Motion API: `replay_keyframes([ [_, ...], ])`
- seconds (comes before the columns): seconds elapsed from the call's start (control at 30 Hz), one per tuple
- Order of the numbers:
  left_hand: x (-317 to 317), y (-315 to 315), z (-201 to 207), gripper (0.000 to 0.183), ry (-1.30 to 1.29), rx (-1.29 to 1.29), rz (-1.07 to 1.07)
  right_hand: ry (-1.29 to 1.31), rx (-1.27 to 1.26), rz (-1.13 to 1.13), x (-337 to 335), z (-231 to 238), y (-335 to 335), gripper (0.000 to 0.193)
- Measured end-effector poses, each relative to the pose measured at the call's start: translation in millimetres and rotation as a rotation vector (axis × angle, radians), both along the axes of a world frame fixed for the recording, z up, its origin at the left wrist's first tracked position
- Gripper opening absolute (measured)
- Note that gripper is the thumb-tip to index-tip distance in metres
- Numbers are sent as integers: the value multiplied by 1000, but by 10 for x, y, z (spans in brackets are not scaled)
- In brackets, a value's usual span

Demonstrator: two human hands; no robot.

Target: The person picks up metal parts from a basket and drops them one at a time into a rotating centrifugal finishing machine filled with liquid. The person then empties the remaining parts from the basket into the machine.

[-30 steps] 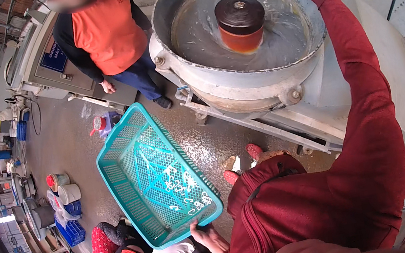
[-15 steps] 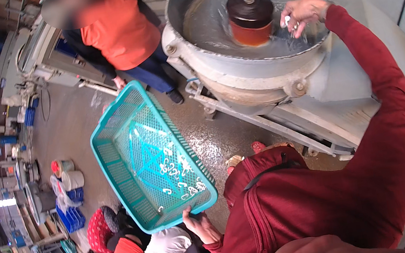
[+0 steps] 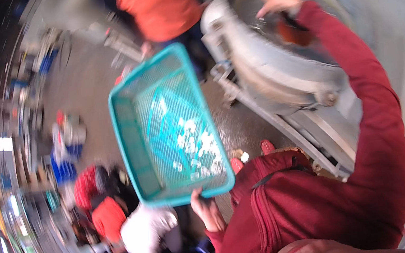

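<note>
My left hand (image 3: pixel 205 211) is closed on the near rim of a turquoise perforated plastic basket (image 3: pixel 127 139), which is tilted. Small white hook-shaped pieces (image 3: pixel 189 131) lie scattered and heaped toward the basket's near right corner. Above a large round grey machine tub (image 3: pixel 257 71), my right hand (image 3: pixel 278 2) reaches in with fingers apart; motion blurs it and nothing shows in it. Behind that hand and sleeve, the tub's centre hub (image 3: pixel 295 33) shows reddish-orange and is partly hidden. A person in an orange top (image 3: pixel 158 8) has hands at the basket's far end.
Under the tub runs a grey metal frame (image 3: pixel 289 131) beside my feet. Several people crouch at the lower left, one in a white top (image 3: pixel 148 232). Blue crates (image 3: pixel 63 168) and buckets stand on the wet floor (image 3: pixel 88 81) at the left.
My right hand has moved left over the tub and its fingers have spread; the white pieces it held no longer show. The basket sits farther right and higher in view.
</note>
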State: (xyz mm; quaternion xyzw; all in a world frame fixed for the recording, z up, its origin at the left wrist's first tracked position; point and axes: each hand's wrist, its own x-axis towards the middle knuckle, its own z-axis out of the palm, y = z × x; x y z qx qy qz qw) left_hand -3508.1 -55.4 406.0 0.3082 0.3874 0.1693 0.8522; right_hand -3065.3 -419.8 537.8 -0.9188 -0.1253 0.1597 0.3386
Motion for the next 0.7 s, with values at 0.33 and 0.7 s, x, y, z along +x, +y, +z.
replay_keyframes([
  [0.33,113,-216,68,17,68,185,203,-107,289,1193,-1155,-646,2700,55],
  [0.7,-129,-70,-106,14,153,182,228,-162,-550,995,-3381,-1858,2997,73],
])
